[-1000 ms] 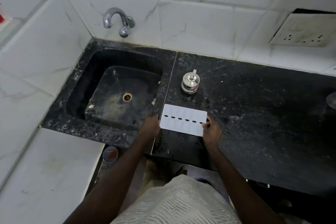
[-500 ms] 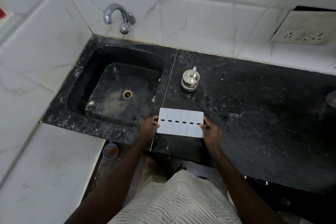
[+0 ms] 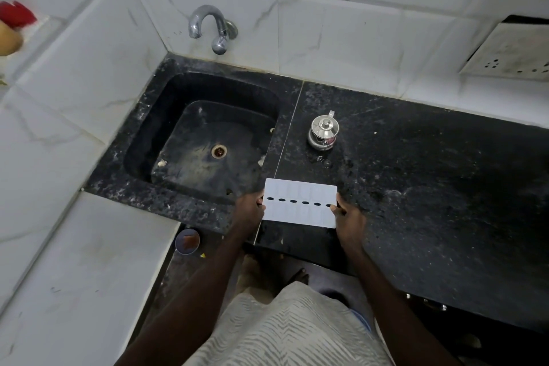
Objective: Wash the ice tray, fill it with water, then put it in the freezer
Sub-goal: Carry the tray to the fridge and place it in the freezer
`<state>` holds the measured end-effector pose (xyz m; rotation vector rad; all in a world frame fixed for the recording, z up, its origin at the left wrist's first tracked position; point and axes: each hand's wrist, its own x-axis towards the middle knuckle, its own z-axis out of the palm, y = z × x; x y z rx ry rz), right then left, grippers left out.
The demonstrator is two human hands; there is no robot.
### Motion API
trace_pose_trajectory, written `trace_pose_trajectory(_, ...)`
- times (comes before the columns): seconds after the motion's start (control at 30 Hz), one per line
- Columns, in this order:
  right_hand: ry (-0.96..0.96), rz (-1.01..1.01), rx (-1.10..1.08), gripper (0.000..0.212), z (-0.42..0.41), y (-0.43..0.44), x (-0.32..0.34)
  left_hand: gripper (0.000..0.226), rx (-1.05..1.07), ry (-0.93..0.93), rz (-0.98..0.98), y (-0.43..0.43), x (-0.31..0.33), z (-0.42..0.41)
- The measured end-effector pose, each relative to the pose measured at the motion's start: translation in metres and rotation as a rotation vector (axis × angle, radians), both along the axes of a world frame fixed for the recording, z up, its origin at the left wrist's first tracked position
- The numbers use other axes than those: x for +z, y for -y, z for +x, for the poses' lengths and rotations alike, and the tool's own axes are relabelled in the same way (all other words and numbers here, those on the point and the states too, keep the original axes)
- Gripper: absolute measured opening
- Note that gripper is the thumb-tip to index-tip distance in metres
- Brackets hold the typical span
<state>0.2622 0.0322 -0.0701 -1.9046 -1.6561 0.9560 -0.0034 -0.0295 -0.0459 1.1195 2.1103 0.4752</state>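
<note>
There is one tray (image 3: 300, 215). Two hands hold it, one left hand (image 3: 249, 212) and one right hand (image 3: 351, 218), one at each short end. The tray shows six dark oval holes (image 3: 293, 201) in a single row, and the sixth is partly covered by the right hand. There is one sink (image 3: 148, 140) with one drain (image 3: 219, 151), and one tap (image 3: 208, 24) on the wall above it. One counter (image 3: 430, 187) carries one steel pot (image 3: 323, 131) with one lid. One socket plate (image 3: 511, 53) is on the wall at the right. One small bowl (image 3: 187, 241) lies on the floor. At the far left edge are two blurred things, one red thing (image 3: 16, 13) and one yellowish thing (image 3: 9, 41).
</note>
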Motion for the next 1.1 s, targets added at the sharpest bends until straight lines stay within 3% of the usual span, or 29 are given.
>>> trace_pose_trajectory(0.2,-0.028,-0.021,-0.007,0.04,-0.02,-0.002,0.008,0.055,0.098,-0.023,0.001,-0.001,0.015,-0.008)
trace_pose_trajectory(0.5,-0.115,-0.015,0.068,0.041,-0.09,-0.013,0.03,0.054,0.369,0.248,0.029,0.012,0.022,-0.079)
trace_pose_trajectory(0.73,-0.187,-0.029,0.1,0.038,-0.149,-0.018,0.038,0.041,0.555,0.427,0.065,0.012,0.005,-0.141)
trace_pose_trajectory(1.0,-0.236,-0.009,0.087,0.032,-0.204,-0.025,0.05,0.031,0.656,0.48,0.11,0.008,-0.023,-0.209)
trace_pose_trajectory(1.1,-0.249,-0.008,0.081,0.032,-0.22,-0.029,0.058,0.024,0.702,0.478,0.126,0.007,-0.003,-0.219)
